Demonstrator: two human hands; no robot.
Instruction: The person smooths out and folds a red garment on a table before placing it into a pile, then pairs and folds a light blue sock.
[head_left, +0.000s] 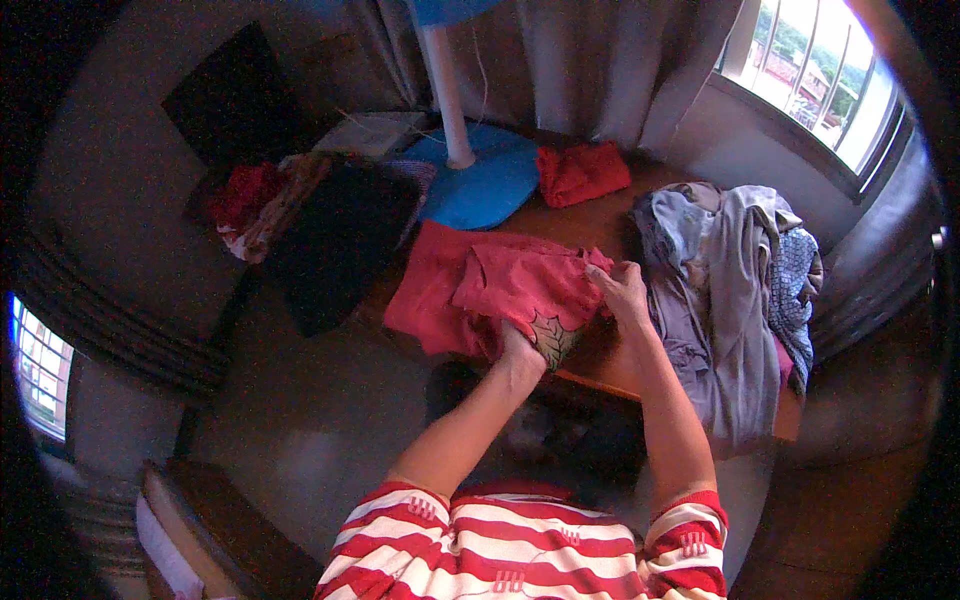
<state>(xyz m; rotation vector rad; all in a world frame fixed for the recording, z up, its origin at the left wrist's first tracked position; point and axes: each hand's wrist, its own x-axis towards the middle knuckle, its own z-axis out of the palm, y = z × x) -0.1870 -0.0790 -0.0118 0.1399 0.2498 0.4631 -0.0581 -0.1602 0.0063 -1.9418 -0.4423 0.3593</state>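
Note:
A pinkish-red cloth garment with a leaf print on its near corner lies partly folded over on a brown wooden table. My left hand reaches under the folded layer near the leaf print. Its fingers are hidden by the cloth, so their grip cannot be seen. At the garment's right edge, my right hand pinches the fabric between thumb and fingers.
Grey and patterned clothes are heaped at the table's right end. A folded red cloth lies behind the garment, beside a blue round stand base with a white pole. Dark clothes are piled at left.

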